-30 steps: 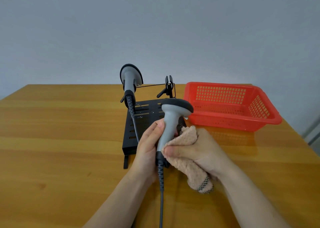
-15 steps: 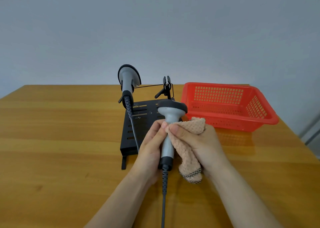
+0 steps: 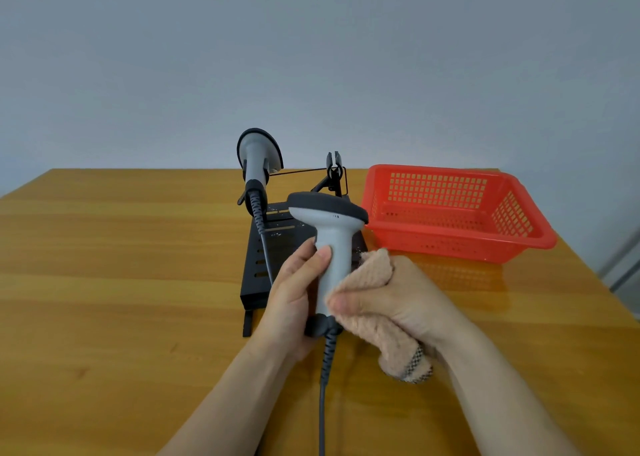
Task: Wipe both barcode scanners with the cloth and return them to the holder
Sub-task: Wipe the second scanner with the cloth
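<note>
Plain grey wall (image 3: 311, 57) behind a wooden table (image 3: 104, 282). Red basket (image 3: 436, 192) far right. Black holder (image 3: 277, 258) at centre w/ one grey scanner (image 3: 258, 164) upright in its left cradle. 2nd scanner (image 3: 334, 233) is held upright just near of the holder, grey w/ dark head, cord hanging. Left hand (image 3: 294, 299) fingers curl round its handle; right hand (image 3: 398, 299) pinches tan cloth (image 3: 374, 275) against the handle's right side.

One head-worn wide-angle view, facing forward and slightly down across the table (image 3: 104, 282) toward the wall (image 3: 311, 57); left hand (image 3: 294, 296) and right hand (image 3: 394, 299) sit close, lower centre.
</note>
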